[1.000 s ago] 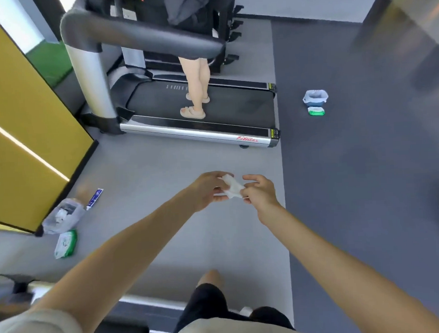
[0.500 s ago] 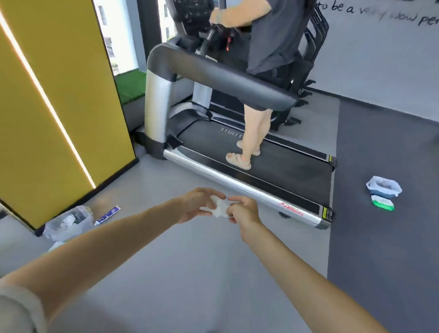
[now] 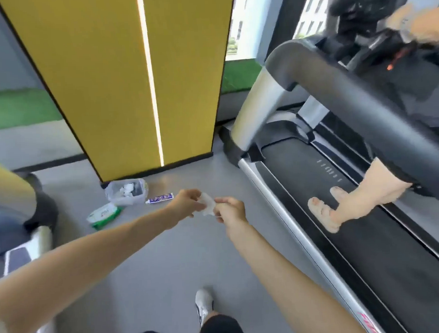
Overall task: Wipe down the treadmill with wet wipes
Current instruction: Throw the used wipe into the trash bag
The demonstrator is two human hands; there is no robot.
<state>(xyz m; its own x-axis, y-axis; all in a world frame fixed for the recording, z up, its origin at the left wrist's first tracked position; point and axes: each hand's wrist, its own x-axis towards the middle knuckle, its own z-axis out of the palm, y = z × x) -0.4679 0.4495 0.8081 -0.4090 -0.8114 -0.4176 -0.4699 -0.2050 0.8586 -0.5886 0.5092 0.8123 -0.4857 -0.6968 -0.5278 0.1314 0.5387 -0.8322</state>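
The left hand [image 3: 187,204] and right hand [image 3: 231,211] both pinch a small white wet wipe [image 3: 208,204] near the treadmill [image 3: 286,221]; it looks soft, light and floppy, so holding its edges should work best.

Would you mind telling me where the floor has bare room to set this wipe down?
Bare floor lies between the treadmill's silver rail and the tube, and beneath the wipe, down to the shoe. Crowded: the yellow panel's foot, where waste bag, wipes pack and tube cluster; feet occupy the belt.
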